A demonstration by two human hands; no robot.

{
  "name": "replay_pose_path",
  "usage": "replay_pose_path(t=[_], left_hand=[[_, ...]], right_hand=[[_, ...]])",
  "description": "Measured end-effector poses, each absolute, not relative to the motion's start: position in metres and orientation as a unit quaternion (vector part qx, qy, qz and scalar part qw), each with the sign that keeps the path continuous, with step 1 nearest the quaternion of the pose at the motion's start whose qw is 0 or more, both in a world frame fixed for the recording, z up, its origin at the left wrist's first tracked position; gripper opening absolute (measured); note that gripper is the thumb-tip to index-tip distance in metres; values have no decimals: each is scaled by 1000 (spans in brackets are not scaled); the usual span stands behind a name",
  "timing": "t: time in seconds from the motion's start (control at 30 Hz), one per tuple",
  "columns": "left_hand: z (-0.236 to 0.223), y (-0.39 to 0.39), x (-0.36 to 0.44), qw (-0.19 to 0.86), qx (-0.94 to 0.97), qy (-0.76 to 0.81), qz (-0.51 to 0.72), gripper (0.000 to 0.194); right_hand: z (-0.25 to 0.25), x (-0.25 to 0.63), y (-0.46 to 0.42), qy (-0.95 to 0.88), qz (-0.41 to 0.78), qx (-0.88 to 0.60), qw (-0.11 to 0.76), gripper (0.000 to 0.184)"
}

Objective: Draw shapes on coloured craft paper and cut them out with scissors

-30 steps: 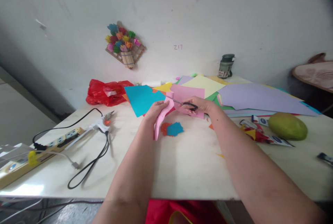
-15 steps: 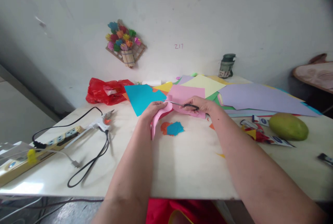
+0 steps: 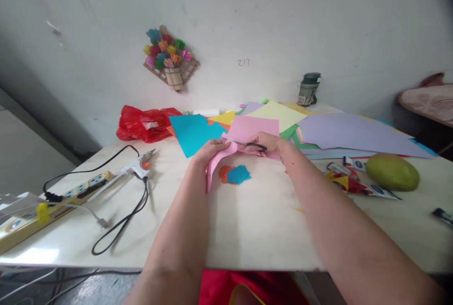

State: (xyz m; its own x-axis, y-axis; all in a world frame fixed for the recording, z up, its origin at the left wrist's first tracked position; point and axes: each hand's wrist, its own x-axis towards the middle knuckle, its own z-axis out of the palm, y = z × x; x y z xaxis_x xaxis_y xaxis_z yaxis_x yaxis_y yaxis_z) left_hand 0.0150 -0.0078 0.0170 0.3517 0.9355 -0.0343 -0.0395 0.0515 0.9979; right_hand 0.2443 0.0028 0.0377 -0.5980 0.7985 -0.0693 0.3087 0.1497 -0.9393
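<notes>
My left hand pinches a strip of pink paper, whose loose end curls down beside the wrist. In my right hand is a pair of scissors with dark handles, fingers closed round them. The scissor blades point left at the pink paper near my left fingertips. Below the hands, small cut pieces of blue paper and orange paper lie on the white table. A larger pink sheet rests just behind my right hand.
Coloured sheets spread along the back. A red plastic bag, a glue gun with its cord and a power strip are left. A green mango and wrappers lie right; a tumbler stands behind.
The scissors and my right hand have shifted slightly left along the pink paper. The strip in my left hand has moved a little; the table items stay put.
</notes>
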Motion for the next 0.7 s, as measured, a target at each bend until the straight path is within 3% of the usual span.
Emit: replay_pose_path(t=[0.17, 0.4, 0.7], left_hand=[[17, -7, 14, 597, 552, 416, 408, 34], [21, -6, 16, 517, 550, 401, 520, 37], [23, -4, 27, 424, 579, 409, 564, 38]], right_hand=[[35, 243, 1, -747, 486, -381, 248, 30], [27, 236, 6, -630, 556, -355, 410, 21], [29, 205, 1, -560, 567, -380, 470, 22]])
